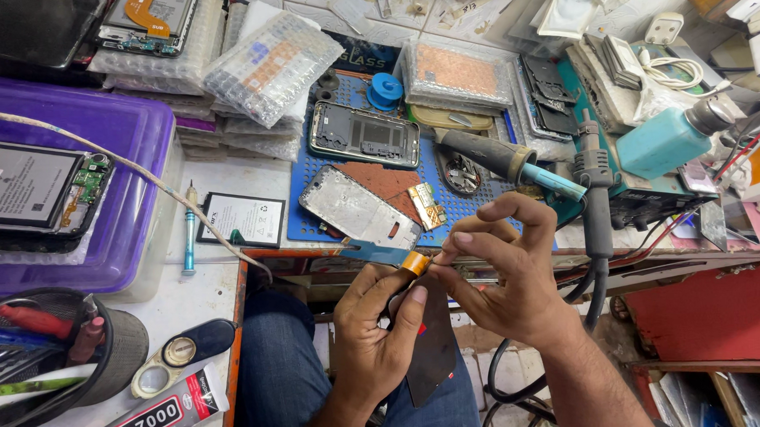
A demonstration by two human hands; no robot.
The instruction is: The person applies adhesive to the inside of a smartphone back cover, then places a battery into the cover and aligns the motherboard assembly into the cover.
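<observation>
My left hand (pixel 374 323) grips a dark flat phone screen panel (pixel 431 351) over my lap, thumb near its top edge. An orange flex ribbon (pixel 415 262) sticks up from the panel's top. My right hand (pixel 504 272) pinches that ribbon between thumb and forefinger, touching the left thumb. Just beyond both hands, a silver phone frame (pixel 359 212) lies tilted on the blue work mat (pixel 464 204), with a second frame (pixel 364 135) behind it.
A soldering iron (pixel 513 162) and a hot-air handle (pixel 596 197) with cables rest right of the mat. A teal solvent bottle (pixel 664 140) stands far right. A purple tray (pixel 130 163) holds an opened phone at left. A glue tube (pixel 155 413), a tool cup (pixel 115 349), and a battery (pixel 244 218) sit nearby.
</observation>
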